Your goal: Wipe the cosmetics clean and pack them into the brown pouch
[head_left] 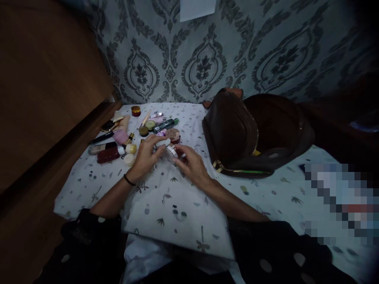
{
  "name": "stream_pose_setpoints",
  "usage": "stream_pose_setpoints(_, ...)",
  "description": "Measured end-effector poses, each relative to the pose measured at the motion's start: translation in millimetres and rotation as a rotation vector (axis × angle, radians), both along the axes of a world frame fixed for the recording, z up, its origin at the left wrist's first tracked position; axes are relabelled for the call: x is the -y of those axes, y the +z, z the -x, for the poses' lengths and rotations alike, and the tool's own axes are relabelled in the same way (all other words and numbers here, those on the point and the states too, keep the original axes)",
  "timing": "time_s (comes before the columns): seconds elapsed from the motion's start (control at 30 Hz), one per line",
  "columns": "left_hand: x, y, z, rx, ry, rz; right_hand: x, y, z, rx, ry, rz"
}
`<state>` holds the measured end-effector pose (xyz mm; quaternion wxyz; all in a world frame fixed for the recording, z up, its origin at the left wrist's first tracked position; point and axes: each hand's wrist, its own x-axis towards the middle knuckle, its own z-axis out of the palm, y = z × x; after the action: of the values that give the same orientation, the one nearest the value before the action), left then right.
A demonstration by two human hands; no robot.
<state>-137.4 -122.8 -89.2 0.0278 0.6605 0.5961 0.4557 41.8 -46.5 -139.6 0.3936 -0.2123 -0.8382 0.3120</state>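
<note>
In front of me, above the patterned cloth, both hands meet at a small cosmetic container (pixel 171 151) with a clear body and a silver band. My right hand (pixel 194 163) grips it from the right between thumb and fingers. Closed around its left end, my left hand (pixel 149 154) has its thumb and index finger by a pale, rounded part (pixel 163 142). Whether that part is joined to the container, I cannot tell. Just behind the hands lies a round compact (pixel 173 135). A white round pot (pixel 129 159) and a yellow-capped jar (pixel 130 148) sit left of my left hand.
A brown leather bag (pixel 229 130) gapes unzipped on the right. Leftward lie a dark red bottle (pixel 108 155), a pink jar (pixel 121 137) and several other cosmetics. Further back are a green bottle (pixel 166 125) and a red-gold pot (pixel 136 111). A wooden panel (pixel 50 79) borders the left.
</note>
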Motion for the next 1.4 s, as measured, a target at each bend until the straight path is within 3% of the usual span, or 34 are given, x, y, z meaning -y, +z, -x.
stream_pose_setpoints(0.4,1,1.3,-1,-0.050,-0.002,-0.007,-2,-7.1,0,0.039,0.116,-0.019)
stream_pose_setpoints(0.6,5,6.3,-8,-0.133,-0.082,-0.013,-3,-7.7,1,0.015,0.109,-0.023)
stream_pose_setpoints(0.77,6,4.1,-9,-0.265,-0.132,-0.054,-4,-7.7,5,-0.013,0.078,0.071)
stream_pose_setpoints(1.0,4,1.3,-5,-0.331,-0.140,-0.106,-12,11.1,-4,-0.001,0.231,0.348)
stream_pose_setpoints(1.13,4,2.2,-6,-0.376,-0.166,-0.134,-25,26.4,1,-0.053,0.189,0.430)
stream_pose_setpoints(1.4,7,2.2,-9,-0.514,-0.153,-0.179,-46,51.5,25,0.213,0.337,0.514)
